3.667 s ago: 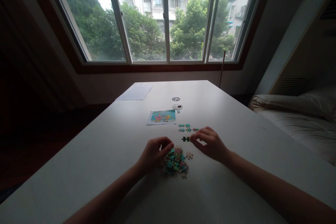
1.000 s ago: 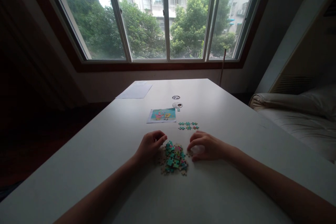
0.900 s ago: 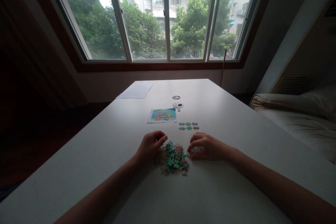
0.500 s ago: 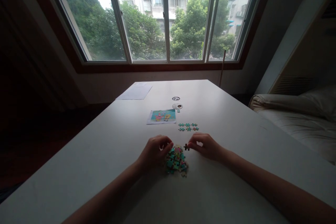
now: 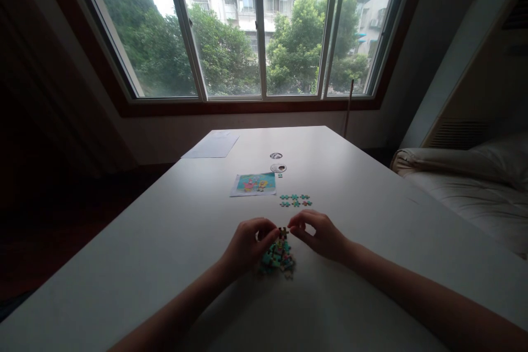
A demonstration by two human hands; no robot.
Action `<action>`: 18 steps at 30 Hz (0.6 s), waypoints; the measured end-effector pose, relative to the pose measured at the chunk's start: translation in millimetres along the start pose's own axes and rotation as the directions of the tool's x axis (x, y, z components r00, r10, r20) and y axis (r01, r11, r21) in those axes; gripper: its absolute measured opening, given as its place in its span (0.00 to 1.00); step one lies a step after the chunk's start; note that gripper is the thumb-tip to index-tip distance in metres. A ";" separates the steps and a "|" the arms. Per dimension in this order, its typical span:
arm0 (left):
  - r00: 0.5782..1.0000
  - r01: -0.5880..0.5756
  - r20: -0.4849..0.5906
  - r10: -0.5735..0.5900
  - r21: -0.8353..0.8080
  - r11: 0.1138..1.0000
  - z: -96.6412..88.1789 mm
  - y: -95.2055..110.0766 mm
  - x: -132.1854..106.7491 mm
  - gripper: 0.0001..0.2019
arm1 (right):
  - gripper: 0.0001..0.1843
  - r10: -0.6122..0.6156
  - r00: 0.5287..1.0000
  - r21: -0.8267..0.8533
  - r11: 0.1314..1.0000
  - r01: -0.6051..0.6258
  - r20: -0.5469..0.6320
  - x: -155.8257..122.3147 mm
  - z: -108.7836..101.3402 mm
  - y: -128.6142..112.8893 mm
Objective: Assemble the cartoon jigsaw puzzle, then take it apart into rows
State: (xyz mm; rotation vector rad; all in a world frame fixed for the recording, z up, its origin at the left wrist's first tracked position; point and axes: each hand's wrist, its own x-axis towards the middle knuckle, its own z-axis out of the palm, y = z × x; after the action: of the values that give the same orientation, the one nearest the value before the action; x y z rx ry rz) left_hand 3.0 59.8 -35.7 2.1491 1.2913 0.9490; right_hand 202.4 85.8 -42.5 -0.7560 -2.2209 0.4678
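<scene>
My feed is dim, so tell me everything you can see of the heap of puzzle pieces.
The heap of puzzle pieces is a loose mound of small, knobbed, cardboard-looking pieces, overlapping at mixed angles: mostly teal, with pink and pale ones. It rests on the white table, nearer the person than the printed picture. The left hand hides part of its left side; contact is unclear.

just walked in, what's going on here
At a table, a person's left hand appears to grip a puzzle piece at the far edge of a pile. The right hand is close beside it; whether it touches is unclear. Farther off, six pieces lie in two rows, with a picture to their left.
</scene>
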 end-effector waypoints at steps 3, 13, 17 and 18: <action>1.000 0.026 -0.005 -0.026 -0.030 0.999 -0.3 -2.6 -0.1 0.11 | 0.07 -0.053 0.998 -0.086 0.995 0.050 -0.034 -1.7 1.7 2.1; 0.999 0.031 0.017 -0.030 -0.028 0.999 1.9 -0.1 -1.2 0.12 | 0.05 -0.174 0.984 -0.206 0.965 0.162 -0.045 -3.8 3.8 4.7; 0.999 0.026 -0.039 -0.025 0.024 0.999 -5.5 -11.6 0.2 0.13 | 0.06 -0.159 0.982 -0.251 0.959 0.130 -0.098 -0.9 -7.0 14.2; 0.998 0.039 -0.059 -0.037 0.036 0.999 -7.5 -16.8 0.8 0.13 | 0.06 -0.149 0.981 -0.263 0.958 0.113 -0.121 -0.6 -11.3 18.9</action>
State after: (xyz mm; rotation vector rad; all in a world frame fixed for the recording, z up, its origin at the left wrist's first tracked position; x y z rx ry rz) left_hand -12.0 68.4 -41.9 2.1318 1.3832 0.9868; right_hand 218.2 100.9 -45.3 -0.7417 -2.2054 0.0606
